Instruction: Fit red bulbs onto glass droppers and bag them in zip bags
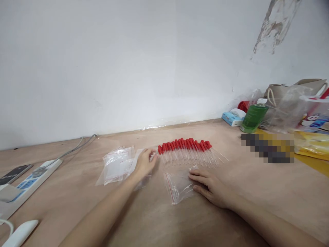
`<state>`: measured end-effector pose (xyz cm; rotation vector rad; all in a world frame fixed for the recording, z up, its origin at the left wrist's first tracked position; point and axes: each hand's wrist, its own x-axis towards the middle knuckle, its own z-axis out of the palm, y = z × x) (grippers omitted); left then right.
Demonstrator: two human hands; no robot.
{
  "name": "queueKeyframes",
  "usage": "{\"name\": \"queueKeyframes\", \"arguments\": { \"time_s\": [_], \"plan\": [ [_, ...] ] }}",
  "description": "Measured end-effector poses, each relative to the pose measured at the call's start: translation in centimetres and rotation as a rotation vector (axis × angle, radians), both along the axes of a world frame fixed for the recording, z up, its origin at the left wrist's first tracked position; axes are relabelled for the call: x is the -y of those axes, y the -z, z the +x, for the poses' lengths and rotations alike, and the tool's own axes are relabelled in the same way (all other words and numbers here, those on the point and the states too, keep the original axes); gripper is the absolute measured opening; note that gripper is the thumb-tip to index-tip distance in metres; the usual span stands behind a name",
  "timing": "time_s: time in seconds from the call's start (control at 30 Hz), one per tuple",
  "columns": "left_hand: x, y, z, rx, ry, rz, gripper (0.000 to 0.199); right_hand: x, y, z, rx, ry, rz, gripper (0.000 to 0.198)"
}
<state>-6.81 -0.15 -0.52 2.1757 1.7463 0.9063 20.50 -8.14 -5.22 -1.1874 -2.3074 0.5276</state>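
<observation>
Several droppers with red bulbs and thin clear stems (189,151) lie side by side in a curved row on the wooden table. At the row's left end, my left hand (144,162) has its fingers curled together around something small and whitish that I cannot make out. Under and beside that hand are overlapping clear zip bags (115,166), with white sheets showing through. My right hand (212,187) lies with fingers stretched out and spread, the fingertips resting on the right edge of a single clear zip bag (178,187). That bag is flat, its red seal line to the left.
A power strip (43,175) with a grey cable and a dark phone (15,173) are at the left. A green bottle (254,116), a blue tissue pack (232,117) and plastic bags (285,106) stand at the right. A white wall (128,68) closes off the back.
</observation>
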Motion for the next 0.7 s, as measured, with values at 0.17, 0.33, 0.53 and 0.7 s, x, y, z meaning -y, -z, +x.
{"name": "queueKeyframes", "arguments": {
  "time_s": [0.17,0.33,0.53,0.7],
  "plan": [
    [-5.9,0.6,1.3,0.042,-0.053,-0.115,0.026,0.1,-0.1,0.0,0.009,0.005,0.011,0.038],
    [-7.1,1.8,1.9,0.159,-0.084,-0.203,0.017,0.2,-0.5,-0.1,0.009,0.005,0.029,0.038],
    [-6.1,0.5,0.2,0.35,-0.048,-0.262,0.026,0.1,-0.6,-0.1,0.015,-0.004,0.034,0.038],
    [-2.4,-0.5,-1.9,0.53,-0.094,-0.13,0.032,0.1,-0.6,-0.1,0.005,-0.006,0.04,0.037]
  ]
}}
